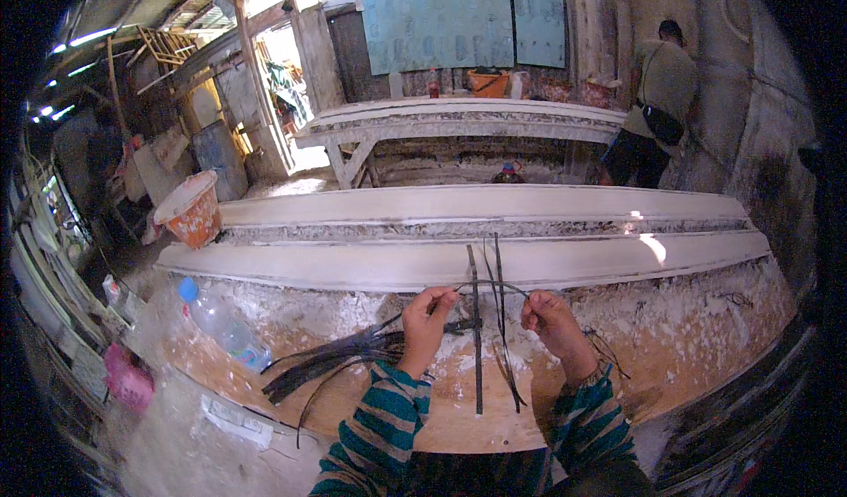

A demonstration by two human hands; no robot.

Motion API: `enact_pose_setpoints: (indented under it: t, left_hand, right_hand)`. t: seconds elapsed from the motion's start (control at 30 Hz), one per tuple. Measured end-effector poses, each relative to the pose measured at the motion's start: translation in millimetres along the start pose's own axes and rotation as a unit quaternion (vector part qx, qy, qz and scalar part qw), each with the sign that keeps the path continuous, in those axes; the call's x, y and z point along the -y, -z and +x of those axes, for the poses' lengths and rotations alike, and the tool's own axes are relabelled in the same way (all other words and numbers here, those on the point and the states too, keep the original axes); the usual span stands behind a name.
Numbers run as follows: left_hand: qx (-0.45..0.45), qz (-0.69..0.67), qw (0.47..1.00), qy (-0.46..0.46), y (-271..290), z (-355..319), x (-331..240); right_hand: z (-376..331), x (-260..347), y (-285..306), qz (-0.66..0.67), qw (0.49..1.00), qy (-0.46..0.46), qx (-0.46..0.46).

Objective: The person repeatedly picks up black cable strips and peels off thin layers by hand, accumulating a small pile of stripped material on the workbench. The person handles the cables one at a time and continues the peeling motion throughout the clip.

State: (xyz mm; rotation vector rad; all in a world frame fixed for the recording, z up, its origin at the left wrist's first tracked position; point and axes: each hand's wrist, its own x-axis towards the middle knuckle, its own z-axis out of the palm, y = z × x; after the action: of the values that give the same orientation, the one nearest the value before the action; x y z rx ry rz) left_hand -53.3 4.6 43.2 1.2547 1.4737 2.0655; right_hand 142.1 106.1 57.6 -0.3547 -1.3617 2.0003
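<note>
Between my two hands a thin, dark, flexible strip (491, 282) arches upward. My left hand (427, 327) pinches one end and my right hand (554, 327) the other. Beneath it a flat dark strip (478, 356) lies lengthwise on the plaster-spattered wooden board (454, 422). A few thinner dark strips (505, 338) lie beside that one, toward my right hand. Near my left wrist a bundle of long dark strips (326, 363) spreads leftward, partly hidden by my hand and sleeve. What the strips are made of, I cannot tell.
Beyond my hands run two long white moulded lengths (388, 263). A plastic bottle with a blue cap (221, 325) lies at left, below an orange bucket (196, 210). At the back stand a white-topped bench (459, 113) and, on the right, a person (663, 100) facing away.
</note>
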Motion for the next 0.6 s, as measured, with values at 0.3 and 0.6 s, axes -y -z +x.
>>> enact_pose_setpoints:
  t: [0.3,0.6]
  left_hand:
    - [-0.004,-0.085,0.99,0.113,14,9,1]
    - [-0.057,-0.124,0.985,0.106,22,15,8]
  right_hand:
    - [0,2,3,-0.01,1.0,0.01,0.005]
    - [0,6,5,0.017,0.999,0.043,-0.03]
